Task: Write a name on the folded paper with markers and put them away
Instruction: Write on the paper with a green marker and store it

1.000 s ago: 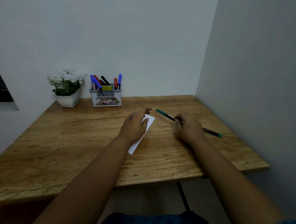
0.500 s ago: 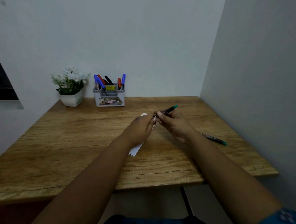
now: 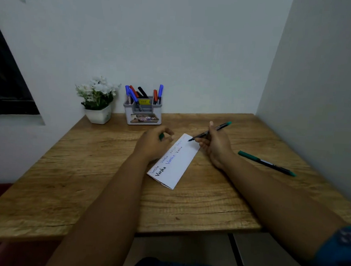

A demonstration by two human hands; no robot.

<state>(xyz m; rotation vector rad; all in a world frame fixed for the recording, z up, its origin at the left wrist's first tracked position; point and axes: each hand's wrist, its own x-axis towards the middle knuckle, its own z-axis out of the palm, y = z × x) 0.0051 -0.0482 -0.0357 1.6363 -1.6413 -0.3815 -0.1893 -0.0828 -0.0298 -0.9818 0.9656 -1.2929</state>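
Corner tabletop [image 3: 207, 206], folded paper [image 3: 173, 162] slanted at its middle.
The right hand [image 3: 215, 144] grasps an uncapped green marker [image 3: 209, 131], tip over the paper's far end, ready to write; the left hand [image 3: 154, 142] pinches its cap [image 3: 161, 136] beside the paper, likely for recapping. Another marker [image 3: 267, 163] waits rightward; the holder [image 3: 143, 112] stands behind.

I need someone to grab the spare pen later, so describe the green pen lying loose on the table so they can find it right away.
Start at the wooden table and look to its right side, near the side wall. There, past the right hand, a green pen lies flat and alone on the bare wood. Unlike the pen in that hand or the markers standing in the grey holder, nothing touches it.
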